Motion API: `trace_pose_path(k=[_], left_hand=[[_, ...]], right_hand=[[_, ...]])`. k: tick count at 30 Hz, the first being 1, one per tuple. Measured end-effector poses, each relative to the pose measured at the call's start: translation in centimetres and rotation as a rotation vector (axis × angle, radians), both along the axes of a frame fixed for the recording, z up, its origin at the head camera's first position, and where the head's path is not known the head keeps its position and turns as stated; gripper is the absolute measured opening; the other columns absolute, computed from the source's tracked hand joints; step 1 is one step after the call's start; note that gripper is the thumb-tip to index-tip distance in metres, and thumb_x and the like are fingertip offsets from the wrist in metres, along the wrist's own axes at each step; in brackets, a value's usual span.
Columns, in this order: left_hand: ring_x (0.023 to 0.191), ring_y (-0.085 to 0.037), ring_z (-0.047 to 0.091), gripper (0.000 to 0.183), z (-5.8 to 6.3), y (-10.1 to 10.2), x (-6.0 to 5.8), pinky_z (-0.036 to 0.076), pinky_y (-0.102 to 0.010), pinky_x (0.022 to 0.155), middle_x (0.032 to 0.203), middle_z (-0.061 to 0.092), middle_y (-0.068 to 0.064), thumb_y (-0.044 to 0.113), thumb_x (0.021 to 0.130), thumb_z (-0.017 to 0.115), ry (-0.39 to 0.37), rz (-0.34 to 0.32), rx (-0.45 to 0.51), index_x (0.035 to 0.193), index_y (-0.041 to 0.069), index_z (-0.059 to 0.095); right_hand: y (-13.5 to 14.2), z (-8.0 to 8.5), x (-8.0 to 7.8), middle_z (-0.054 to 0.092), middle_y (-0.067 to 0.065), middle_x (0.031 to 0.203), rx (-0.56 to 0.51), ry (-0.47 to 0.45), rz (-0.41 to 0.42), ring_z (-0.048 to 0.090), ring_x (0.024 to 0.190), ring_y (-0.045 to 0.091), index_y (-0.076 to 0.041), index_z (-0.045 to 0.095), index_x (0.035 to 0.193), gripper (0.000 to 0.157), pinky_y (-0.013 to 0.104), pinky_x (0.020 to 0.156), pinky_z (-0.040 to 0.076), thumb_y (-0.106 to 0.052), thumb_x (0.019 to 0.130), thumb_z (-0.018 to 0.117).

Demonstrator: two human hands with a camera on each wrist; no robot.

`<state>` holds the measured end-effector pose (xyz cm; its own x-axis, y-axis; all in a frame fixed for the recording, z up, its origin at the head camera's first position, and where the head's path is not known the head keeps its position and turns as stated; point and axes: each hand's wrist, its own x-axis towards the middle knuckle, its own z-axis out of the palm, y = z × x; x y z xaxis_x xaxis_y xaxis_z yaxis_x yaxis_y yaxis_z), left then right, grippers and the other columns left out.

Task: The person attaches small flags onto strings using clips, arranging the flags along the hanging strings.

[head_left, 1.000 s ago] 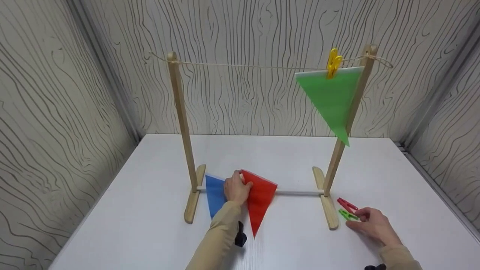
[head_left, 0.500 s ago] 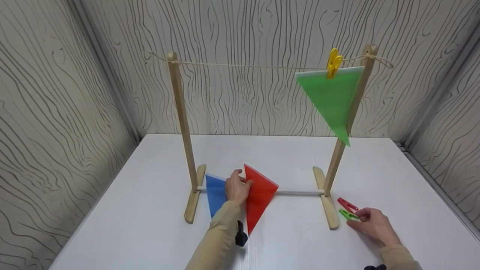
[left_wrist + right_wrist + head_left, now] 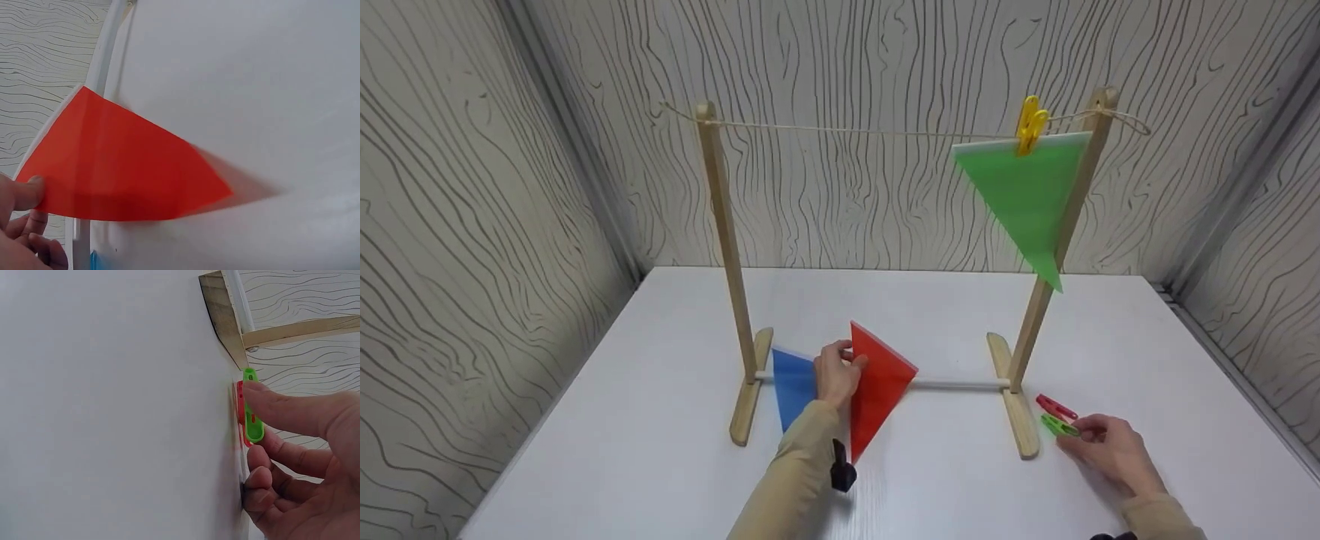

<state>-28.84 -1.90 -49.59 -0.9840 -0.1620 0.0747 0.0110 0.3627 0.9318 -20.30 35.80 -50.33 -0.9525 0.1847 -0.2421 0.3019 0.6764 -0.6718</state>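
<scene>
A red triangular flag (image 3: 877,382) is pinched at its left edge between the thumb and fingers of my left hand (image 3: 837,375). In the left wrist view the flag (image 3: 129,163) is lifted off the table and casts a shadow. Partly behind that hand lies a blue triangular flag (image 3: 793,386). My right hand (image 3: 1114,450) pinches a green clothespin (image 3: 1059,426) low over the table. Just beyond it is a red clothespin (image 3: 1056,407); in the right wrist view the green clothespin (image 3: 253,422) covers much of the red one.
A wooden stand with a left post (image 3: 724,247) and right post (image 3: 1065,247) carries a string (image 3: 840,130). A yellow clothespin (image 3: 1030,127) sits on a green flag (image 3: 1024,191) up near the right post. A white bar (image 3: 960,383) joins the feet on the white table (image 3: 930,472).
The red flag's top corner has risen and the flag has turned in my left hand, its tip shifting left and up. The green clothespin has moved slightly with my right hand.
</scene>
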Motion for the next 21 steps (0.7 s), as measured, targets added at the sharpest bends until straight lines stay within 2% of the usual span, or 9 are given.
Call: trace_pose_path(k=[4, 13, 16, 21], left_hand=[[0.082, -0.021, 0.062, 0.036, -0.1, -0.1, -0.3, 0.059, -0.035, 0.075, 0.097, 0.068, -0.014, 0.005, 0.094, 0.067, 0.022, -0.013, -0.003, 0.129, -0.004, 0.063], [0.090, -0.020, 0.061, 0.030, 0.5, -0.1, -0.2, 0.054, -0.029, 0.079, 0.100, 0.068, -0.011, 0.006, 0.096, 0.064, -0.026, -0.009, 0.036, 0.125, 0.000, 0.066], [0.095, -0.020, 0.061, 0.034, 0.7, -0.1, 0.0, 0.055, -0.029, 0.085, 0.106, 0.068, -0.009, 0.008, 0.097, 0.063, -0.050, -0.019, 0.063, 0.130, 0.002, 0.064], [0.107, -0.023, 0.060, 0.041, 1.0, 0.2, 0.2, 0.055, -0.037, 0.102, 0.118, 0.068, -0.008, 0.010, 0.097, 0.063, -0.095, -0.029, 0.128, 0.137, 0.006, 0.059]], right_hand=[[0.0, 0.0, 0.0, 0.064, 0.019, 0.102, -0.016, 0.019, -0.004, 0.056, 0.094, 0.027, 0.014, 0.058, 0.121, 0.056, 0.026, 0.070, 0.043, -0.027, 0.088, 0.075], [0.2, -0.1, 0.0, 0.065, 0.023, 0.107, -0.049, 0.037, -0.035, 0.055, 0.097, 0.028, 0.013, 0.057, 0.123, 0.058, 0.026, 0.071, 0.043, -0.033, 0.091, 0.073], [0.2, -0.1, 0.1, 0.065, 0.025, 0.109, -0.056, 0.056, -0.034, 0.057, 0.098, 0.029, 0.013, 0.057, 0.124, 0.062, 0.026, 0.071, 0.044, -0.037, 0.091, 0.073], [0.1, 0.1, 0.3, 0.066, 0.022, 0.109, -0.059, 0.091, -0.020, 0.059, 0.096, 0.024, 0.013, 0.056, 0.126, 0.061, 0.024, 0.070, 0.046, -0.036, 0.094, 0.070]])
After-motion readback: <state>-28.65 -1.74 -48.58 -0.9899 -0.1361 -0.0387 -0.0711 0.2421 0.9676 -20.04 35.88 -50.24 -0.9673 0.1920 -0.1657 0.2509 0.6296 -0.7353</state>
